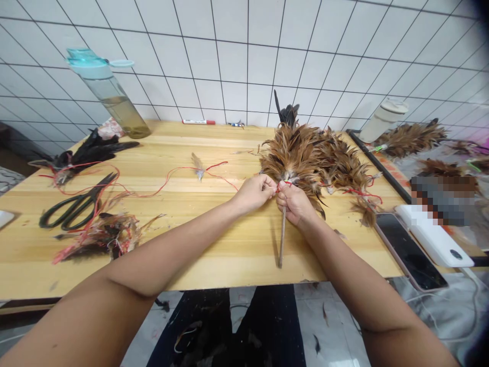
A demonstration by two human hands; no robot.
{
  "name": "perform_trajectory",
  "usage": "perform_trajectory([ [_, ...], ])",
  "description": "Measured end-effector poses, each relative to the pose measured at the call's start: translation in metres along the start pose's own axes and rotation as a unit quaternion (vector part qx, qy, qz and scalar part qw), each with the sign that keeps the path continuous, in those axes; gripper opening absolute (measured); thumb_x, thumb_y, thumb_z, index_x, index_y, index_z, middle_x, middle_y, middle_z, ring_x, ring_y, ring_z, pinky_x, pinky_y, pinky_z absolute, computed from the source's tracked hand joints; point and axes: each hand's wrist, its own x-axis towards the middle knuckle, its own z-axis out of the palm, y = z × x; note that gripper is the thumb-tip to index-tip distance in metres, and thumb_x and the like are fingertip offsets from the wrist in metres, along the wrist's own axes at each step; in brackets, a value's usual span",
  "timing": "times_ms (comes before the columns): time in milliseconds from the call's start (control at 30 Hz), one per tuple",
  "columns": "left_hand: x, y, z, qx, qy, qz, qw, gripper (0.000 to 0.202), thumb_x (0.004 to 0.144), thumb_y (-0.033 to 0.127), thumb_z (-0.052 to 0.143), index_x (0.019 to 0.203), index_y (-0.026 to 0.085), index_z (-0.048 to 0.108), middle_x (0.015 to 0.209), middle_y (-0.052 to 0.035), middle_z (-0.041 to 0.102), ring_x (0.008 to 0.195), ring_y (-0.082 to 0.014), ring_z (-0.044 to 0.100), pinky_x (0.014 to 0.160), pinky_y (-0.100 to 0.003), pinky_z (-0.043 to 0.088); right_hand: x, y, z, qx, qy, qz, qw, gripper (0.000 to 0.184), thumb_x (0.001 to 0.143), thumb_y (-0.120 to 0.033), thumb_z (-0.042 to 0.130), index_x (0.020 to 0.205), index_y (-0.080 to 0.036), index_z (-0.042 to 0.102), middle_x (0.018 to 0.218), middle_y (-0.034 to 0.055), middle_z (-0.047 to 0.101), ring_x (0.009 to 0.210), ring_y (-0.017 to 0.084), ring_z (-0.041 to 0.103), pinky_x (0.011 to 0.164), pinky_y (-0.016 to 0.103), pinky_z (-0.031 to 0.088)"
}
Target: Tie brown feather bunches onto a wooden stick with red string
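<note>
A brown feather duster lies on the wooden table, its thin stick pointing toward me. My right hand is closed round the stick just below the feathers. My left hand pinches the red thread at the base of the feathers, touching the right hand. The thread trails left across the table past a small loose feather.
Black scissors and a heap of feather scraps with red thread lie at the left, black feathers behind them. A water bottle stands at the back left. A phone and white power bank lie at the right edge. More dusters lie far right.
</note>
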Motion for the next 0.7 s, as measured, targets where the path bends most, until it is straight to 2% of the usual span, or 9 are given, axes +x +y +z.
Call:
perform_trajectory([
  [167,-0.004,0.007,-0.001,0.2,0.006,0.048,0.979,0.005,0.074,0.016,0.058,0.079,0.015,0.06,0.067,-0.0006,0.062,0.059,-0.0113,0.051,0.059,-0.024,0.036,0.0,0.006,0.005,-0.034,0.017,-0.019,0.999,0.032,0.078,-0.036,0.065,0.067,-0.02,0.04,0.044,-0.011,0.028,0.038,0.004,0.017,0.037,0.017,0.013],
  [300,-0.001,0.001,-0.002,0.237,0.017,0.067,0.969,0.005,0.075,0.015,0.056,0.072,0.016,0.059,0.065,-0.0018,0.06,0.058,-0.0119,0.049,0.06,-0.026,0.033,-0.002,0.009,0.009,-0.053,0.022,-0.023,0.998,0.031,0.079,-0.036,0.064,0.067,-0.021,0.039,0.044,-0.0115,0.027,0.037,0.003,0.017,0.036,0.018,0.012],
  [367,0.001,-0.004,-0.003,0.171,0.0,0.044,0.984,0.007,0.074,0.015,0.058,0.067,0.015,0.057,0.062,-0.0009,0.058,0.056,-0.0109,0.047,0.058,-0.025,0.032,-0.002,0.008,0.009,-0.051,0.024,-0.021,0.998,0.032,0.079,-0.035,0.064,0.067,-0.021,0.037,0.044,-0.0119,0.026,0.036,0.003,0.017,0.036,0.017,0.013],
  [433,0.004,-0.009,-0.005,0.03,-0.026,-0.009,0.999,0.009,0.074,0.018,0.059,0.067,0.015,0.055,0.06,0.0002,0.056,0.054,-0.0095,0.047,0.055,-0.023,0.032,-0.002,0.006,0.007,-0.048,0.031,-0.018,0.998,0.034,0.078,-0.035,0.064,0.067,-0.021,0.036,0.044,-0.0122,0.025,0.036,0.003,0.017,0.036,0.017,0.013],
  [467,0.005,-0.011,-0.005,-0.049,-0.038,-0.037,0.997,0.009,0.074,0.019,0.06,0.068,0.014,0.054,0.059,0.0004,0.056,0.054,-0.0088,0.048,0.054,-0.021,0.032,-0.001,0.005,0.006,-0.045,0.037,-0.016,0.998,0.034,0.078,-0.034,0.064,0.067,-0.022,0.035,0.043,-0.0123,0.024,0.036,0.003,0.017,0.036,0.017,0.014],
  [567,0.008,-0.014,-0.006,-0.229,-0.049,-0.086,0.968,0.014,0.07,0.02,0.066,0.071,0.013,0.054,0.062,-0.0004,0.059,0.054,-0.007,0.05,0.051,-0.019,0.032,0.0,0.001,0.002,-0.04,0.052,-0.011,0.998,0.034,0.078,-0.033,0.065,0.068,-0.022,0.035,0.043,-0.0127,0.023,0.036,0.003,0.016,0.036,0.017,0.013],
  [700,0.011,-0.017,-0.007,-0.323,-0.039,-0.094,0.941,0.014,0.065,0.016,0.067,0.07,0.012,0.054,0.065,-0.0016,0.062,0.055,-0.0054,0.051,0.049,-0.016,0.031,0.0,0.0,0.0,-0.038,0.045,-0.002,0.998,0.031,0.079,-0.033,0.065,0.069,-0.021,0.039,0.042,-0.0125,0.024,0.036,0.003,0.017,0.035,0.017,0.013],
])
